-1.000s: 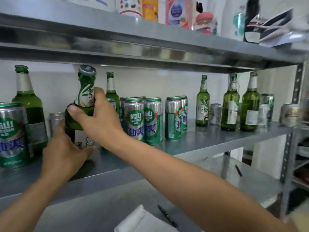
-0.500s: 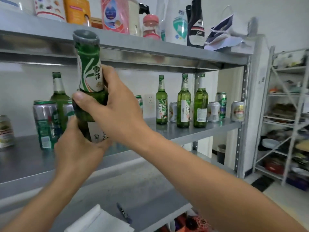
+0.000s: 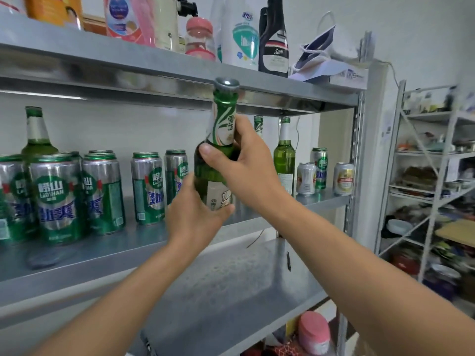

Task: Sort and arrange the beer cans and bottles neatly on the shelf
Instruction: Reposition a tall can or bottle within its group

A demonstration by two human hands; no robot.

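Observation:
A green beer bottle (image 3: 223, 116) with a silver cap is held upright in the air in front of the middle shelf (image 3: 144, 242). My right hand (image 3: 246, 165) grips its shoulder and neck. My left hand (image 3: 195, 214) holds its lower body from below. Several green and silver Laoshan cans (image 3: 59, 199) stand in a group on the shelf at the left, with one green bottle (image 3: 36, 134) behind them. At the shelf's right end stand a green bottle (image 3: 284, 155), partly hidden bottles behind my right hand, and three cans (image 3: 343, 178).
The top shelf (image 3: 180, 70) carries detergent bottles, jars and a paper bag. A lower shelf (image 3: 231, 291) holds a pen. A second rack (image 3: 431, 191) crammed with household items stands to the right. The shelf's upright post (image 3: 359, 155) bounds the right end.
The bottle and both hands have moved rightwards along the shelf, away from the can group toward the bottles at the right end. My view has swung left again, showing more cans.

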